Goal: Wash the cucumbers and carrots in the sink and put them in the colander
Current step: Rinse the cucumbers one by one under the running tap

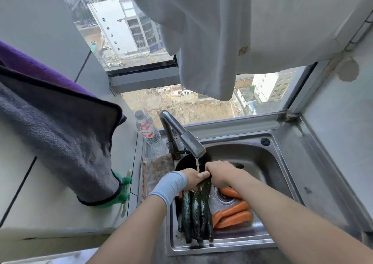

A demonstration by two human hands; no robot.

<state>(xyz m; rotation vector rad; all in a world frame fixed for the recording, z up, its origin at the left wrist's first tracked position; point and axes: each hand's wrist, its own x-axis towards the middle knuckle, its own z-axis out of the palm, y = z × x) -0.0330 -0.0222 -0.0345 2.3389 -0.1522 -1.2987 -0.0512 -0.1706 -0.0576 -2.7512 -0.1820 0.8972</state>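
Cucumbers: we count one cucumber (205, 186) in our hands and at least four more cucumbers (191, 217) lying side by side along the sink's left wall, their ends at its near edge.
Carrots: we count three carrots (235, 211) right of the drain (223, 198), towards the near-right corner; an orange bit shows left of the cucumbers, too hidden to count.
Left grip: our left hand (194, 178), with a pale blue wristband (169, 187), is curled round the held cucumber's top end.
Right grip: our right hand (220, 175) is closed round the same cucumber, touching the left hand.
Water: one thin stream falls from the faucet (181, 134) onto our hands.
Colander: a dark round vessel (184, 162) sits in the sink's far-left corner; we cannot tell if it is the colander.
Surface: a steel sink (222, 245) is set in a pale tabletop (40, 213), below a window (181, 106).
Edges: one bottle (147, 130) stands at the far-left rim; a grey towel (60, 132) hangs left and a white cloth (212, 41) hangs above.
Room: the basin floor at the far right lies bare.
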